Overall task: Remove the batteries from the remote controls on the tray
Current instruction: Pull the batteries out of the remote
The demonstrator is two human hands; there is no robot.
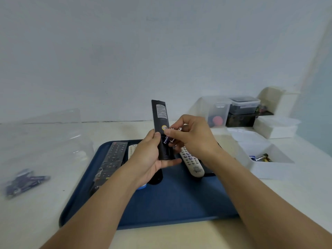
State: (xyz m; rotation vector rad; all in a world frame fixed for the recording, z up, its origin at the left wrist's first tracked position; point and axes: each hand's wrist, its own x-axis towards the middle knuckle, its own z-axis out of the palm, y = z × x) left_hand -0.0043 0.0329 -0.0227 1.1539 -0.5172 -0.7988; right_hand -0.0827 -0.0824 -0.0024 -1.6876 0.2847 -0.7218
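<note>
- Head view: the left hand (150, 155) is closed around the lower part of a long black plastic remote control (161, 126), thumb pressed on its left edge and fingers wrapped beneath its bottom end.
- The black remote is held above the tray with its long axis near upright, top end pointing up and slightly left, its back with a white label turned to the camera.
- The right hand (193, 137) is pinched on small cylindrical batteries with purple wrap and silver ends (169, 139), held against the remote's right edge at the battery compartment; their exact number cannot be made out.
- A dark blue rounded plastic tray (179, 203) lies on the pale table (45, 212).
- On the tray a dark grey remote with rows of buttons (113, 159) and a light grey remote with purple buttons (192, 163) lie lengthwise, away from the camera; a cream remote (132, 149) and another black object (156, 177) are largely hidden by the left hand.
- A white open box (273, 167) right of the tray holds loose batteries (261, 157).
- A clear bag of blurred purple batteries (25, 182) lies at left.
</note>
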